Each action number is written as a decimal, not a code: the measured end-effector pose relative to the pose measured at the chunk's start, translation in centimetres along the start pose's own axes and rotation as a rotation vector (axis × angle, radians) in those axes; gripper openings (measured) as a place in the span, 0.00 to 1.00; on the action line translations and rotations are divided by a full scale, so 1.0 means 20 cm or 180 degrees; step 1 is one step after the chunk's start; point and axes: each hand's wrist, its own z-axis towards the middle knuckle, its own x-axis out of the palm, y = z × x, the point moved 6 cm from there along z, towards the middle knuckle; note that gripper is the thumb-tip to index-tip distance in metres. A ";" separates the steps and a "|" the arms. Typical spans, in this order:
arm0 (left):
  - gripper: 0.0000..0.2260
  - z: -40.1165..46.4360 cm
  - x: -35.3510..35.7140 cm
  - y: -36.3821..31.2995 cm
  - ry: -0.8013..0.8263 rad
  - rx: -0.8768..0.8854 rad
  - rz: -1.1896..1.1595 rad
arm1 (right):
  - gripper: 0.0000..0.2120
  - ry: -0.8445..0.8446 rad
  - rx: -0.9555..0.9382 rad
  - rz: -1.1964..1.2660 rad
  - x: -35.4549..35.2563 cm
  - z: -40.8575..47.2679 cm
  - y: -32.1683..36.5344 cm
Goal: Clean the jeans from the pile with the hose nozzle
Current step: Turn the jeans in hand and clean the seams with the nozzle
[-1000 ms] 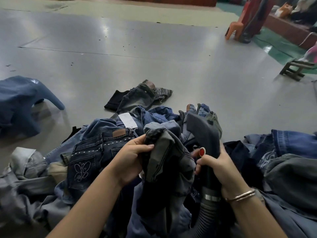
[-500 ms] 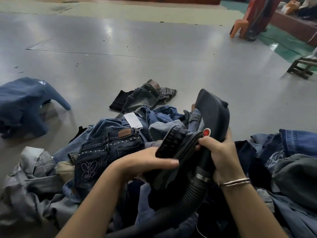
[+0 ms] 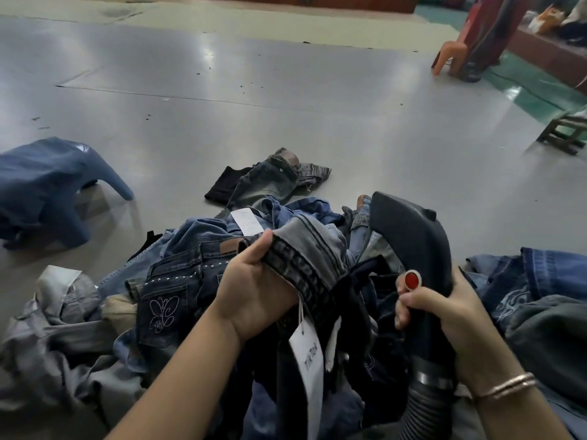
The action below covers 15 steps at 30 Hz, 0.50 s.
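Grey jeans (image 3: 313,249) are held above the pile (image 3: 178,281) by the L hand (image 3: 254,293), fingers curled round the waistband, thumb on top. Hose nozzle (image 3: 413,246) is gripped at R by the R hand (image 3: 444,315), fingers wrapped, thumb beside red button (image 3: 412,280). White tag (image 3: 307,360) hangs below.

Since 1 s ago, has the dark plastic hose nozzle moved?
Yes. The dark plastic hose nozzle swung rightward, away from the butterfly-embroidered jeans, off the grey jeans leg.
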 end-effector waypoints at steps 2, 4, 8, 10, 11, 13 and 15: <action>0.26 -0.01 0.00 -0.03 0.0106 0.0096 -0.0177 | 0.21 0.0393 0.0077 -0.0111 0.02 -0.04 0.00; 0.27 -0.01 -0.02 -0.07 0.0071 0.0206 -0.0288 | 0.24 0.0802 0.0237 -0.0175 0.06 -0.08 -0.02; 0.27 -0.02 -0.07 -0.11 -0.0024 0.0310 -0.0348 | 0.33 0.1353 0.0493 -0.0246 0.11 -0.14 -0.05; 0.28 -0.01 -0.07 -0.09 -0.0054 0.0254 -0.0357 | 0.36 0.1509 0.0567 -0.0298 0.14 -0.15 -0.05; 0.29 -0.01 -0.08 -0.08 -0.0079 0.0195 -0.0337 | 0.37 0.1553 0.0573 -0.0342 0.16 -0.15 -0.05; 0.31 0.00 -0.08 -0.04 -0.0111 0.0037 -0.0258 | 0.36 0.1541 0.0531 -0.0425 0.19 -0.14 -0.06; 0.30 0.00 -0.08 -0.01 -0.0120 -0.0082 -0.0237 | 0.36 0.1428 0.0469 -0.0384 0.22 -0.12 -0.05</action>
